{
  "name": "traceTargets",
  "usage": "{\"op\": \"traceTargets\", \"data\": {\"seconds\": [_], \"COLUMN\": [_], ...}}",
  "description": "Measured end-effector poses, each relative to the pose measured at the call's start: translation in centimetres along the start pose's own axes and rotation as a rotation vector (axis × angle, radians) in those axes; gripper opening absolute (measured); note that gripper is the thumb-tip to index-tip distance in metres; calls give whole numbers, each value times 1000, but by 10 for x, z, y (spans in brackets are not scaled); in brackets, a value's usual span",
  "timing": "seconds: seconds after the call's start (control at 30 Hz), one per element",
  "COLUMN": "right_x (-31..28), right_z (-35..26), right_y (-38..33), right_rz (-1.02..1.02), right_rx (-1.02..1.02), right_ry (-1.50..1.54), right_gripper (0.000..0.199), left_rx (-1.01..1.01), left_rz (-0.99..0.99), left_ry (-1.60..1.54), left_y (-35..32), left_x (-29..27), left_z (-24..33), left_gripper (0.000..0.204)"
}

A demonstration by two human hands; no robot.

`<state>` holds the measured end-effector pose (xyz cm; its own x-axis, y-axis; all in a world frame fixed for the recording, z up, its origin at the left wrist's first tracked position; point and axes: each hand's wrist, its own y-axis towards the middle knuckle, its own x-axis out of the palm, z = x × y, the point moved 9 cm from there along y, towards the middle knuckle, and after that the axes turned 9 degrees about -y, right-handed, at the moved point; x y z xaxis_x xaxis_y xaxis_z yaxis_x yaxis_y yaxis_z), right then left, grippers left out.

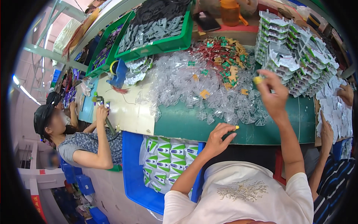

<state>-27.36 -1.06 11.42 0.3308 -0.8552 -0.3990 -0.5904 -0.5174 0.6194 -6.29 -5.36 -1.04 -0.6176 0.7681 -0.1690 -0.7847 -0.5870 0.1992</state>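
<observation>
My left hand (218, 140) rests at the near edge of the green work surface (231, 136), thumb and forefinger apart, with nothing visible between them. A yellow finger cover sits on one fingertip. My right hand (274, 93) is raised over the surface, slightly blurred, beside a tall stack of white and green plastic housings (281, 59). Its fingers are partly bent and apart, one tip covered in yellow; no held thing shows. Between and beyond my hands spreads a heap of clear plastic pieces (175, 78). Small boards with red wires and yellow tabs (223, 56) lie on top.
A blue bin (132, 179) of white-and-green packaged items stands left of me. Green crates (153, 52) of grey and black parts sit at the back, near a blue tape dispenser (118, 72). One co-worker (89, 149) works at left; another person's hands (328, 128) are at right.
</observation>
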Motion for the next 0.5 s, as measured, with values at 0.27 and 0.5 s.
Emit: {"op": "traceTargets", "data": {"seconds": [0.27, 0.5], "right_x": [151, 169], "right_z": [-37, -53], "right_y": [0, 2], "right_rz": [-439, -591], "right_rx": [-353, -635], "right_ry": [-188, -347], "right_gripper": [14, 10], "left_rx": [132, 150], "left_rz": [57, 81], "left_ry": [53, 36], "left_y": [2, -5], "left_x": [1, -1], "left_z": [8, 7], "left_gripper": [23, 20]}}
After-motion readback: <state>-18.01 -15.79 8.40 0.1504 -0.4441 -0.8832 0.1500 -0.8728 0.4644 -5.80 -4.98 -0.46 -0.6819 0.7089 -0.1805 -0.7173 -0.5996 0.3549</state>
